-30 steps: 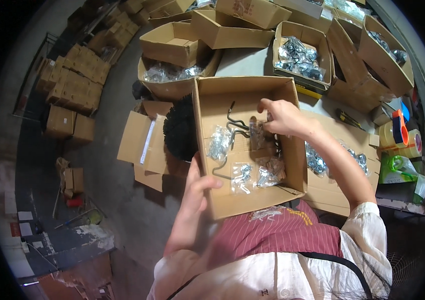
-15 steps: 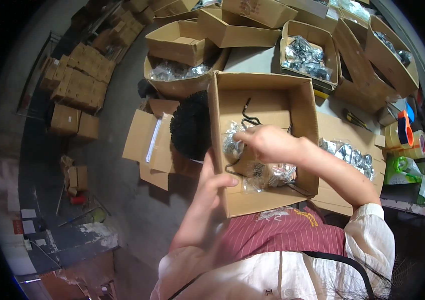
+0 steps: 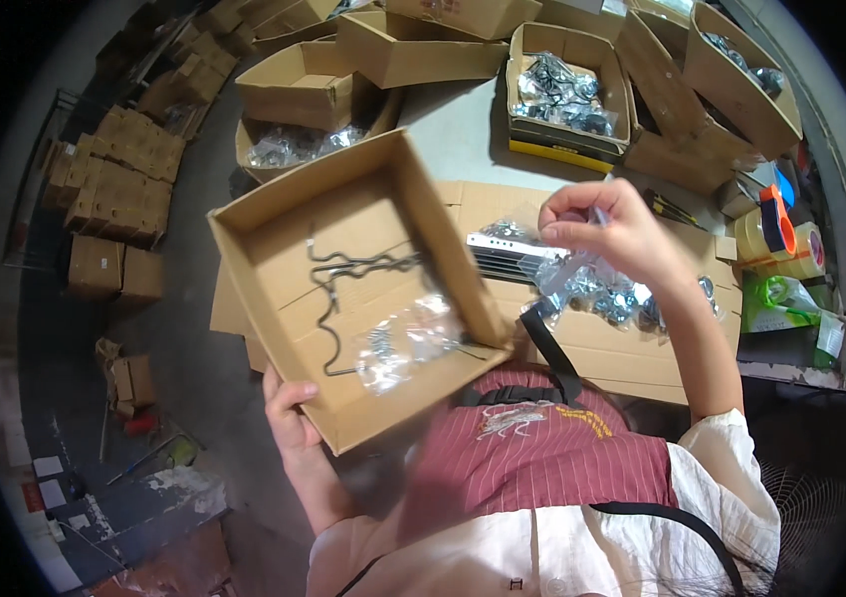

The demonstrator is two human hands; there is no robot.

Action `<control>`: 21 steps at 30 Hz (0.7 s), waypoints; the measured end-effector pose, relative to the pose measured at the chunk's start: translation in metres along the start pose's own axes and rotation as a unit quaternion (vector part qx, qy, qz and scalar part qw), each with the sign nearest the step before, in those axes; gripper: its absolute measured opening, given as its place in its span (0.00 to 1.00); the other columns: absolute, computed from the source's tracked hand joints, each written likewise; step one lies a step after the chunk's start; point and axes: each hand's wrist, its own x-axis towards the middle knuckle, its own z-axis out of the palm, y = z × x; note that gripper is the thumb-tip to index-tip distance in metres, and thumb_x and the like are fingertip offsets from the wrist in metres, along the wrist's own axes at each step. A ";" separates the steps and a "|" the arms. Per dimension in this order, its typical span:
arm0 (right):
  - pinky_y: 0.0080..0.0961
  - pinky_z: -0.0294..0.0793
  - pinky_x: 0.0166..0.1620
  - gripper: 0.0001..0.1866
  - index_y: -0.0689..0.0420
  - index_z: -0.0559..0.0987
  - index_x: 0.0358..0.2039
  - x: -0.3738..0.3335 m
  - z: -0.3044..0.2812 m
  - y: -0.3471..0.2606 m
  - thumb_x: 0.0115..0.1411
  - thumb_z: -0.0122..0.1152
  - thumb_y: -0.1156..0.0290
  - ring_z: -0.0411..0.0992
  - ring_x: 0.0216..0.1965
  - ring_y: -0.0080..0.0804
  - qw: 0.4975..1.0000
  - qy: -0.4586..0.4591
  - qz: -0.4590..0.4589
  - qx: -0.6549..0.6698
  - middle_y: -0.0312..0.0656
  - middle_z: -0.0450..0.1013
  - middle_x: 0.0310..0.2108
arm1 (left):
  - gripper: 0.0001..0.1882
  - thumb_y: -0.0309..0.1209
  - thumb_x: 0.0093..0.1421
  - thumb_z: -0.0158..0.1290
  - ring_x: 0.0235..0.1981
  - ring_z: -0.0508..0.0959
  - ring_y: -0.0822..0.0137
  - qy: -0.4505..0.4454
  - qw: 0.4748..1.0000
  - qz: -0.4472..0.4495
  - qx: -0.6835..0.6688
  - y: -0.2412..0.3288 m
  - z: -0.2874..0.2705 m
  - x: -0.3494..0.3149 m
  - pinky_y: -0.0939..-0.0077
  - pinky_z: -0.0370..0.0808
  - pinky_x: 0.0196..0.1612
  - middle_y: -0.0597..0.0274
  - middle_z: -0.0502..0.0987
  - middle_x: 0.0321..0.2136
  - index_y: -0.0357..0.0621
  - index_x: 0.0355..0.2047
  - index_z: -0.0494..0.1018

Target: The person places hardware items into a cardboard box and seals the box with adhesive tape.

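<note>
An open cardboard box (image 3: 368, 426) is tilted in front of me, with my left hand (image 3: 294, 408) gripping its lower left corner. Inside lie bent black metal rods (image 3: 328, 318) and clear plastic bags of small screws (image 3: 408, 343). My right hand (image 3: 612, 229) is to the right of the box, its fingers closed on a clear plastic bag (image 3: 574, 261) whose contents are partly hidden. Beneath that hand, bagged metal parts (image 3: 602, 294) lie in a row on a flat cardboard sheet (image 3: 602, 358). A perforated metal strip (image 3: 513, 247) sits beside them.
A box of bagged parts (image 3: 567, 95) stands at the back of the table, among other open cartons (image 3: 309, 85). At the right are tape rolls (image 3: 803, 249), an orange-handled tool (image 3: 776, 221) and a green-and-white bag (image 3: 781, 301). Stacked cartons (image 3: 119, 179) stand on the floor at left.
My left hand has swung the box left and tilted it. My right hand has come out of the box to the right with a clear bag, over the bagged parts.
</note>
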 end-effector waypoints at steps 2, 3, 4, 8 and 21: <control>0.29 0.74 0.34 0.04 0.63 0.84 0.31 -0.001 0.010 0.047 0.55 0.67 0.76 0.75 0.27 0.29 0.985 0.056 -0.092 -0.134 0.42 0.78 0.25 | 0.34 0.23 0.43 0.50 0.48 0.80 0.50 -0.004 0.999 0.032 0.010 0.002 -0.003 0.005 0.60 0.80 0.56 0.45 0.78 0.48 0.28 0.56 0.70; 0.33 0.76 0.35 0.04 0.63 0.83 0.30 -0.001 0.018 0.066 0.53 0.65 0.78 0.77 0.28 0.37 0.970 0.062 -0.109 -0.210 0.47 0.78 0.25 | 0.33 0.22 0.46 0.50 0.48 0.80 0.50 -0.006 0.998 0.063 0.021 0.003 -0.005 0.007 0.60 0.80 0.56 0.45 0.78 0.49 0.28 0.56 0.69; 0.37 0.77 0.37 0.04 0.63 0.82 0.29 0.000 0.027 0.084 0.51 0.63 0.79 0.78 0.29 0.45 0.949 0.066 -0.127 -0.282 0.51 0.77 0.26 | 0.33 0.22 0.46 0.50 0.48 0.80 0.50 -0.004 0.998 0.064 0.021 0.005 -0.010 0.008 0.60 0.80 0.56 0.45 0.78 0.49 0.28 0.56 0.69; 0.41 0.79 0.39 0.07 0.62 0.83 0.33 0.001 0.047 0.145 0.52 0.63 0.77 0.79 0.31 0.50 0.899 0.021 -0.124 -0.420 0.53 0.78 0.27 | 0.35 0.22 0.46 0.50 0.50 0.80 0.51 0.025 0.999 0.044 -0.006 0.001 -0.022 0.011 0.60 0.79 0.57 0.44 0.76 0.50 0.27 0.59 0.66; 0.46 0.65 0.60 0.15 0.54 0.83 0.43 0.015 0.044 0.161 0.56 0.69 0.64 0.68 0.53 0.51 0.863 0.072 -0.216 -0.451 0.47 0.75 0.46 | 0.40 0.20 0.44 0.52 0.53 0.78 0.52 0.005 0.999 -0.020 -0.046 -0.016 0.004 0.015 0.61 0.78 0.58 0.47 0.76 0.53 0.31 0.63 0.64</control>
